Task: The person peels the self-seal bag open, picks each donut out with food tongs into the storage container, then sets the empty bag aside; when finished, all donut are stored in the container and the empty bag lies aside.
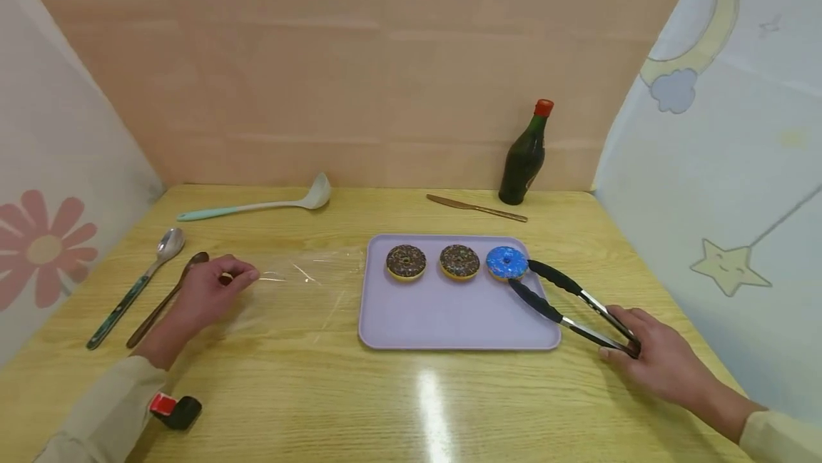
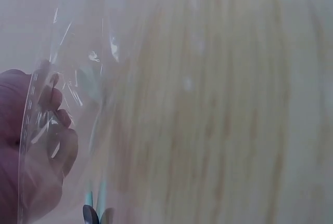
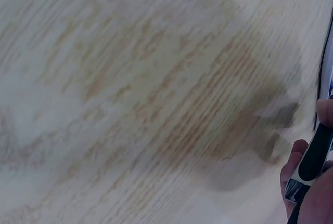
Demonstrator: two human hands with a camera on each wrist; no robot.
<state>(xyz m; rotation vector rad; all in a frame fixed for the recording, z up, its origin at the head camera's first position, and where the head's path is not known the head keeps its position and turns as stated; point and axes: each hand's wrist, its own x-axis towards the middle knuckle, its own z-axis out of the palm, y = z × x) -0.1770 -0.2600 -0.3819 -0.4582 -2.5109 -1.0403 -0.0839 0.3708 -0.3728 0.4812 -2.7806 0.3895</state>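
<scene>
1. On the wooden table (image 1: 411, 406), toward the right: a flat purple tray (image 1: 449, 320) with three donuts in a row along its far edge.
2. Two chocolate donuts with sprinkles, one on the left (image 1: 406, 261) and one in the middle (image 1: 459, 260); a blue donut (image 1: 506, 262) at the right end of the row.
3. Right hand (image 1: 655, 356) low on the table past the tray's right edge, fingers curled around the back end of black-tipped tongs (image 1: 565, 302).
4. Tongs with arms spread apart, tips lying over the tray's right side; far tip just beside the blue donut, maybe touching, hard to tell. Nothing gripped between the tips.
5. Right wrist view: blurry wood, plus a few fingers (image 3: 291, 164) wrapped on the black tong handle (image 3: 312, 156).
6. Left of the tray: a clear plastic bag (image 1: 295, 292) flat on the table, its right end near the tray's left edge.
7. Left hand (image 1: 205, 292) on the bag's left end, fingers bent, pinching its edge.
8. Left wrist view: curled fingers (image 2: 57, 120) seen through crinkly clear plastic (image 2: 78, 78).
9. Just left of that hand: a brown spoon (image 1: 167, 299) and a silver spoon with a green handle (image 1: 138, 285), side by side.
10. Farther back: a mint green ladle (image 1: 257, 205), a gold knife (image 1: 477, 207), and a dark bottle with a red cap (image 1: 525, 156) upright by the wall.
11. Near the left sleeve: a small red and black thing (image 1: 175, 409), too unclear to name.
</scene>
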